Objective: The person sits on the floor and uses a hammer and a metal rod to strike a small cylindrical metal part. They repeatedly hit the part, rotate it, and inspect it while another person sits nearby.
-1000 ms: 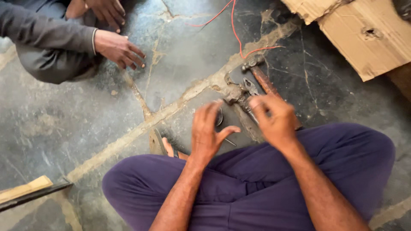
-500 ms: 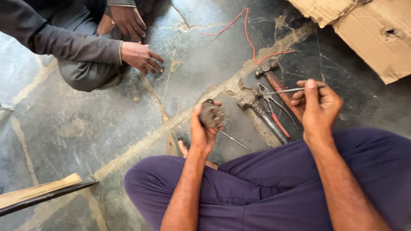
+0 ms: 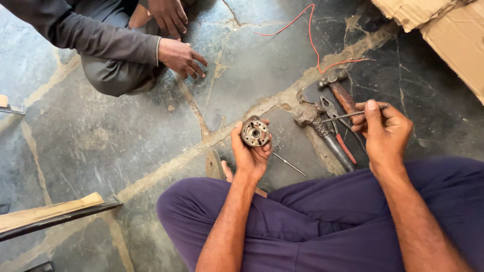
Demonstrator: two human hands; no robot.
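in the middle of the frame, just above our crossed legs in purple trousers [image 3: 312, 226], our left hand [image 3: 250, 151] is closed around a small round metal motor part [image 3: 255, 133], its fingers wrapped about the rim and its open face with a central hole turned up toward us. to the right of centre, our right hand [image 3: 384, 132] pinches a thin metal rod [image 3: 353, 115] between thumb and fingers, the rod lying nearly level and pointing left. the two hands are well apart.

on the stone floor [image 3: 126, 141] between them lie a hammer [image 3: 339, 91] with a reddish handle, pliers [image 3: 337, 135] with red grips, and a rusty dark tool [image 3: 322, 133] just beside them. a second thin rod [image 3: 289, 164] rests on the floor just right of our left wrist. a red wire [image 3: 312, 43] loops across the upper centre.

at the upper left another person crouches, in grey sleeves, one hand [image 3: 182, 58] resting fingertips on the floor. cardboard [image 3: 443, 30] fills the upper right corner, and a wooden strip [image 3: 48, 211] lies at the lower left.
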